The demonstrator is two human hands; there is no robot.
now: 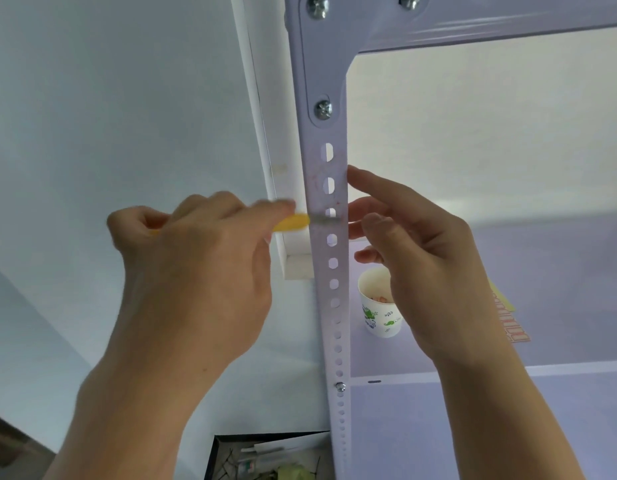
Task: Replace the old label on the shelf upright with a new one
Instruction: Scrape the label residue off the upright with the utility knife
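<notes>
The left hand [196, 265] holds a yellow-handled blade [298, 221] on the upright [322, 296], the right hand [428, 268] touching its edge.

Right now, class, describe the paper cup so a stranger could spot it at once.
Find the white perforated shelf upright mid-frame. Just right of it, on the shelf board, partly behind the right hand, stands the paper cup. Unlike the flat sticker sheet nearby, it is upright, white with green prints.
</notes>
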